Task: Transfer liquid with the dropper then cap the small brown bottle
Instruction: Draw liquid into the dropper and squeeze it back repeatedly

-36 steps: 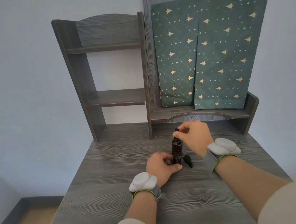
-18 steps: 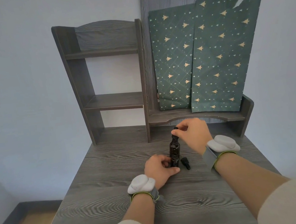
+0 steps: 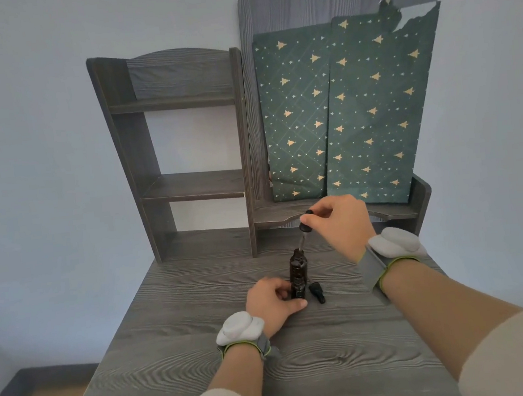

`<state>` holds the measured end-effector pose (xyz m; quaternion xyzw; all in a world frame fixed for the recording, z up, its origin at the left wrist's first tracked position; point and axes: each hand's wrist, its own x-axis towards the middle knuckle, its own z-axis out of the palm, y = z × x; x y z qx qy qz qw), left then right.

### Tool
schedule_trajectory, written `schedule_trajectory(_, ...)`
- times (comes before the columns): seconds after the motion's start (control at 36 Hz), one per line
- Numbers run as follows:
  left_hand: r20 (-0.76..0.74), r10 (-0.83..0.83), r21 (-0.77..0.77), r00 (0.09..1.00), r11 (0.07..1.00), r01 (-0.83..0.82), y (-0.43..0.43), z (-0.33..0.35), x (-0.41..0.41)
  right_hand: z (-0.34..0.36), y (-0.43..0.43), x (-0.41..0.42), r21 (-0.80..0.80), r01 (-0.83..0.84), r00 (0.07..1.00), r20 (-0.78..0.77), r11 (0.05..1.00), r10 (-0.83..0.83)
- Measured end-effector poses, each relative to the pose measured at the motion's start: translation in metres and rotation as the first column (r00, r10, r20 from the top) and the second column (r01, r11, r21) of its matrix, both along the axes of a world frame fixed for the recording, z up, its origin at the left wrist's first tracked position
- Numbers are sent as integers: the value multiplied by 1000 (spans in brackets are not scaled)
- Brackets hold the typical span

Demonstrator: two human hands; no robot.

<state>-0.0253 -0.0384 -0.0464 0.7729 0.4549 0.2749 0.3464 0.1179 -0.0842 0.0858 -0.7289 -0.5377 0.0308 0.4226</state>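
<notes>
Brown bottle (image 3: pixel 298 271) steadied on the bench (image 3: pixel 180 361) by the left hand (image 3: pixel 273 303); right hand (image 3: pixel 340 225) pinching the dropper (image 3: pixel 304 230) above its mouth (transfer step; capping needs the cap (image 3: pixel 317 292) lying right).

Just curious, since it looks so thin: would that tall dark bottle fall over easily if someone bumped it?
Probably yes. The brown bottle is tall and narrow, so it looks apt to tip; the left hand grips its base, perhaps for that reason. It looks like glass, so likely stiff and breakable. The right hand holds the dropper above its mouth.
</notes>
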Motion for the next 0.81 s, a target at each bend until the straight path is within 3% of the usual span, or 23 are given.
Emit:
schedule_trajectory(0.31,-17,-1,-7,1000,1000,1,2,-1,0,3,-7,1,43,19,999,-28,999,-18)
schedule_trajectory(0.81,-5,2,5,1000,1000,-2,4,-4,1,-11,-9,1,-27,-27,998,-53,999,25)
